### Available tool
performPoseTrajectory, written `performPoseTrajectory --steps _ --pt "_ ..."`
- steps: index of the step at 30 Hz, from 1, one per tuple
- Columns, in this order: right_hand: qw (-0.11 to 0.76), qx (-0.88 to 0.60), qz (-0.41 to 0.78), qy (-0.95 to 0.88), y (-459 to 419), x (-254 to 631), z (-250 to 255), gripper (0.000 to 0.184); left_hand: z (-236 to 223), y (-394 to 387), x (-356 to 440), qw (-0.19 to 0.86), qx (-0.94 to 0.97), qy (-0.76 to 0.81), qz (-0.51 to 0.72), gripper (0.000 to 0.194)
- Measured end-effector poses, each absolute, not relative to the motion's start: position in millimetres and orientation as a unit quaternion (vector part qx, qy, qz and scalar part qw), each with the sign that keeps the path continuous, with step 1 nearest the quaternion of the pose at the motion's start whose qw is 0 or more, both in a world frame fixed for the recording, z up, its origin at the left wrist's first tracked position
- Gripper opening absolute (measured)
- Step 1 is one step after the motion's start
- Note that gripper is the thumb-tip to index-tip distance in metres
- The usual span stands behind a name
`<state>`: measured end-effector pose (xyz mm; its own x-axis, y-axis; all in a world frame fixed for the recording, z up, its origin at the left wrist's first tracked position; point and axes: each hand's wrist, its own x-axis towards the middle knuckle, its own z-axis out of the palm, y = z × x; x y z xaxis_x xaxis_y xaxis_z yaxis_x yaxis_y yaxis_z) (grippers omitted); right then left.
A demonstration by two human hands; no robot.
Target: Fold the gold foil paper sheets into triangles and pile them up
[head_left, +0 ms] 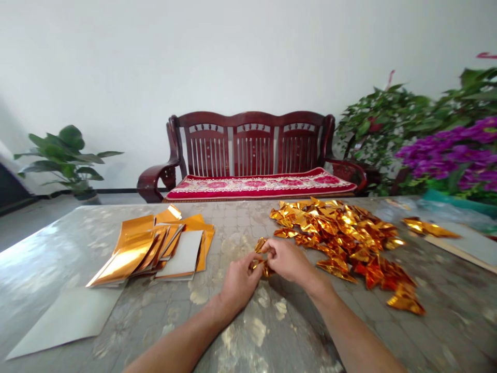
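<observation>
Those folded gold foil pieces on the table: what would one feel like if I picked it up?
The folded gold foil pieces probably weigh very little, since they lie in a loose heap. Their thin creased sheets would likely crush under a firm pinch. Their angular folds suggest they would slide rather than roll.

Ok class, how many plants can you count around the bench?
3: a leafy plant left of the bench, a green bush right of it, and purple flowers at far right. Others may be hidden behind them.
</observation>
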<state>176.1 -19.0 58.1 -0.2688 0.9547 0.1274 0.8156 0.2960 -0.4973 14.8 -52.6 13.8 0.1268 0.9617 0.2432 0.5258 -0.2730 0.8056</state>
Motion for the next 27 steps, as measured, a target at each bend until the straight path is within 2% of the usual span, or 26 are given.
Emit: performPoseTrajectory --steps 5,9,12,16,22,27 --pt "0.259 -0.559 0.198 -0.763 -14.8 170.4 53.0 0.021 10.3 -43.9 10.1 0.269 0.683 0.546 0.403 0.024" --pt "0.289 -0.558 0.142 -0.765 -16.9 172.9 58.4 0.02 11.8 -36.9 4.6 0.289 0.652 0.558 0.424 0.026" --pt "0.263 -0.586 0.12 -0.757 -21.3 176.3 64.8 0.019 11.6 -32.0 0.2 0.288 0.628 0.574 0.439 0.029" --pt "0.229 -0.608 0.171 -0.741 -24.8 173.4 64.4 0.024 10.6 -29.2 -2.2 0.275 0.616 0.576 0.462 0.026" --pt "0.29 -0.594 0.179 -0.729 -23.0 158.8 48.4 0.015 7.1 -29.9 -0.9 0.297 0.593 0.561 0.496 0.023" --pt "0.338 -0.584 0.203 -0.709 -20.9 151.1 37.1 0.017 5.2 -29.5 0.9 0.35 0.566 0.554 0.5 0.025"
